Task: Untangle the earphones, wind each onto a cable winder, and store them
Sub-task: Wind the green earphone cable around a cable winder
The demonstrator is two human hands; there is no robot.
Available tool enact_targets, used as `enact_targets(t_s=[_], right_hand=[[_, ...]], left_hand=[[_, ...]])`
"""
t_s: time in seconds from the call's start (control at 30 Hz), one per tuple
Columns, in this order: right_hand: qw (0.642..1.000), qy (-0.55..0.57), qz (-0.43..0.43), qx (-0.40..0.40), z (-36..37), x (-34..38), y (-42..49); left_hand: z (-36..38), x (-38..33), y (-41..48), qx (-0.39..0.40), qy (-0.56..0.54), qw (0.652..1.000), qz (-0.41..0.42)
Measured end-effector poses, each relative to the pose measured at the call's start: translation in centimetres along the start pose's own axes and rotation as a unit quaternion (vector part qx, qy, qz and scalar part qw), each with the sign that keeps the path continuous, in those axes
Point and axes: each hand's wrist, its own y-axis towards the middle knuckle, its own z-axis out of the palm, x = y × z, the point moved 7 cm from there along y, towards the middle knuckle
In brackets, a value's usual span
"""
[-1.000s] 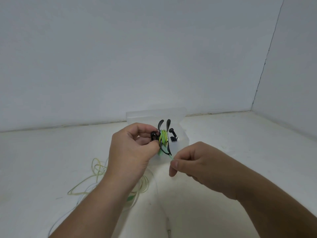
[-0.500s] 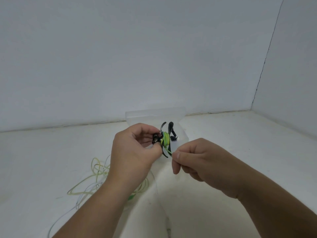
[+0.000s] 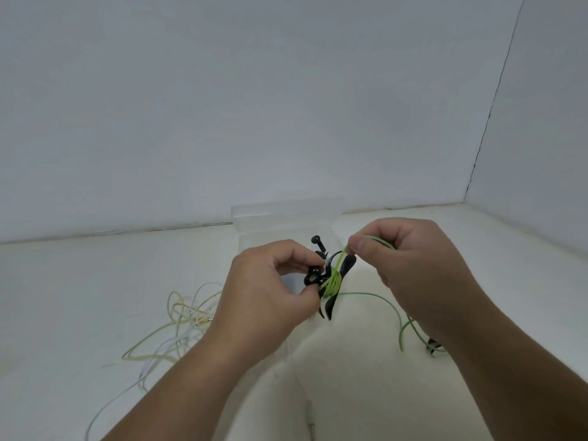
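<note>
1. My left hand (image 3: 270, 281) is curled shut around the near end of the black cable winder (image 3: 329, 308), thumb and fingertips pinching it together with a black earbud (image 3: 313, 271) so that neither slips.
2. My right hand (image 3: 410, 259) pinches the green cord (image 3: 372, 294) between thumb and forefinger, just above and to the right of the winder, with the other fingers folded in.
3. Several green turns already sit around the winder's waist, between its black wings, so I judge this earphone to be partly wound.
4. A fair length of green cord is loose: it loops off the winder, drops to the tabletop (image 3: 95, 281) under my right wrist and ends near a small dark piece that I take for its plug, though it is too small to be sure.
5. A second black earbud (image 3: 317, 241) stands up just behind my left fingers; I cannot tell whether it hangs off the winder or rests in the clear box (image 3: 286, 214).
6. That box sits at the back of the tabletop, against the wall; I cannot see a finished winder stored in it.
7. The pale yellow and white earphones (image 3: 178, 316) lie in a loose tangle on the tabletop to my left, not untangled or wound.
8. By my reckoning: finish this winding, store it, then sort the tangle.
</note>
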Motion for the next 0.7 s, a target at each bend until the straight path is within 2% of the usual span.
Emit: enact_targets(t_s=[0.1,0.27,0.4,0.53,0.7], right_hand=[[1.000,0.000,0.018,-0.025,-0.4,-0.8,0.2],[0.993,0.031,0.101,0.058,1.7,-3.0,0.3],[0.980,0.030,0.141,0.140,4.1,-3.4,-0.8],[0.961,0.058,0.167,0.211,6.1,-3.3,-1.8],[0.949,0.067,0.173,0.253,6.3,-2.9,-2.4]], left_hand=[[0.1,0.3,0.1,0.017,-0.073,0.997,-0.030],[0.7,0.2,0.2,0.042,-0.167,0.984,-0.041],[0.7,0.3,0.2,0.028,-0.238,0.970,-0.049],[0.0,1.0,0.5,-0.032,-0.251,0.965,-0.067],[-0.8,1.7,0.5,-0.082,-0.216,0.969,-0.085]])
